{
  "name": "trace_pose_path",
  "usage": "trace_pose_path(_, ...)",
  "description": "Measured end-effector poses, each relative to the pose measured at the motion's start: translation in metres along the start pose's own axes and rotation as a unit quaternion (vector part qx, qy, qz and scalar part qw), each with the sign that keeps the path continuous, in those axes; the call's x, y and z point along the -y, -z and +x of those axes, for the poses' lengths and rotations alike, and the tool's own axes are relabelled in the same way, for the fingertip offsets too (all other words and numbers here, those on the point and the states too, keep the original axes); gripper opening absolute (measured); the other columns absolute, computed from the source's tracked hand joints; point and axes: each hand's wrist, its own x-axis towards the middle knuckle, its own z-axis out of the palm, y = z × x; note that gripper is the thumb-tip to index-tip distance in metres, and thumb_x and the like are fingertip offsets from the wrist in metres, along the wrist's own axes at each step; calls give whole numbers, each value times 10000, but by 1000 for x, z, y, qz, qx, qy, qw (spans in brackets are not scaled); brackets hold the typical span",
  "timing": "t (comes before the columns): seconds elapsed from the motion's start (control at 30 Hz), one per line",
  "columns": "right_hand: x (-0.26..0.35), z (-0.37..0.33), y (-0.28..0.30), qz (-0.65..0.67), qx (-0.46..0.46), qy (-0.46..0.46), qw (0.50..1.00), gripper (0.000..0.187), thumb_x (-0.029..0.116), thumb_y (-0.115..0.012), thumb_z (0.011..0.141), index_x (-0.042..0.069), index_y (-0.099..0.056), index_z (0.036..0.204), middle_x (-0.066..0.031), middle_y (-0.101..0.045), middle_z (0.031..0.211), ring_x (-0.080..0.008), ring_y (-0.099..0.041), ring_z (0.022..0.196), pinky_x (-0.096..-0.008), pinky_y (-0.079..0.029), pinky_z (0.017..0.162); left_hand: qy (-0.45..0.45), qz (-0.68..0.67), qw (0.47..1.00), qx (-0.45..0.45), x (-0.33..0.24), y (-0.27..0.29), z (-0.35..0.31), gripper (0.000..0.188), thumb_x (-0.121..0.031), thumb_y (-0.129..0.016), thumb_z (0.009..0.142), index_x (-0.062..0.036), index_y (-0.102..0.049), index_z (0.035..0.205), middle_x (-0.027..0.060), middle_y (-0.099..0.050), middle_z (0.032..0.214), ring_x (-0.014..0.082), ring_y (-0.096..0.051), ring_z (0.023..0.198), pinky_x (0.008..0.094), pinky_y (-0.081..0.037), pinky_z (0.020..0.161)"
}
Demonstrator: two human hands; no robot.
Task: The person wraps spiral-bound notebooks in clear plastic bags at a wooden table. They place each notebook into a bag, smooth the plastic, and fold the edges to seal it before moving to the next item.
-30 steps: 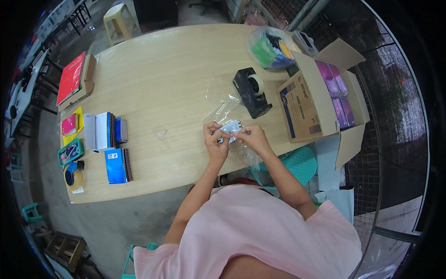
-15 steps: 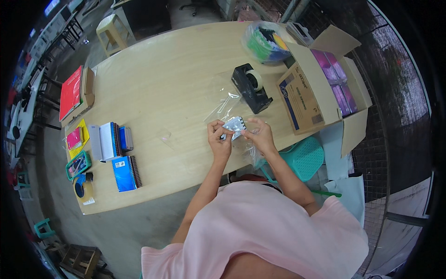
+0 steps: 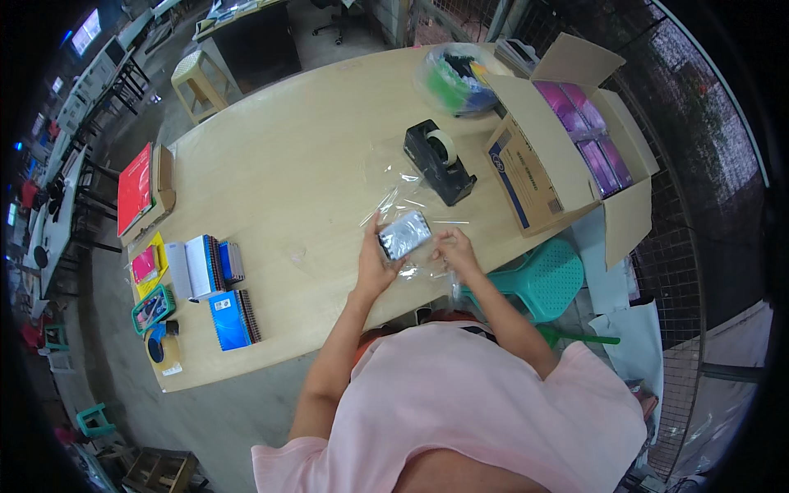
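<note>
My left hand point(image 3: 376, 264) grips a small spiral notepad point(image 3: 404, 234) by its near left side, thumb and fingers on opposite edges. Its shiny surface looks wrapped in clear plastic. Just right of it, apart from the pad, my right hand point(image 3: 452, 249) has its fingers curled together; what they pinch, if anything, is too small to make out. Loose clear plastic bags point(image 3: 403, 195) lie on the table beyond and under my hands. Further off stands a black tape dispenser point(image 3: 442, 168) with a roll of tape in it.
An open cardboard box point(image 3: 526, 182) of purple packs stands at the right, beside a bag of colourful items point(image 3: 457, 80). Blue spiral notebooks point(image 3: 230, 319), a green basket point(image 3: 154, 309) and a red folder point(image 3: 136, 191) occupy the left side. A green stool point(image 3: 549, 279) sits by the table's right edge.
The notepad has turned and tilted, its shiny face now up, held by my left hand alone. My right hand has let go of it and moved slightly right and down.
</note>
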Motion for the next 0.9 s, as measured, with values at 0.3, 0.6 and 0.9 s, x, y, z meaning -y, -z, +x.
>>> trace_pose_path(0.3,13,-49,9,-94,34,11,995,657,383,-740,791,-29,-512,1249,-107,-645,1077,-187,-639,932,-324,-502,838,32,-77,982,171,-6,15,31,474,-228,-626,862,-76,-522,1299,128,-523,1291,282,-444,1270,408,-307,1090)
trace_pose_path(0.6,207,-252,119,-356,-318,356,803,803,424,-829,644,62,-539,1299,-121,-591,1271,-273,-573,1148,-403,-430,992,141,-31,988,49,15,-12,18,313,-165,-618,910,-56,-596,1203,84,-608,1183,210,-572,1086,339,-471,894)
trace_pose_path(0.9,321,-183,352,-383,-481,313,724,682,440,-769,706,63,-600,1248,-158,-655,1150,-242,-622,1061,-346,-453,929,95,0,995,-11,-25,-10,33,290,-120,-619,912,-52,-587,1192,55,-615,1182,175,-583,1026,318,-488,865)
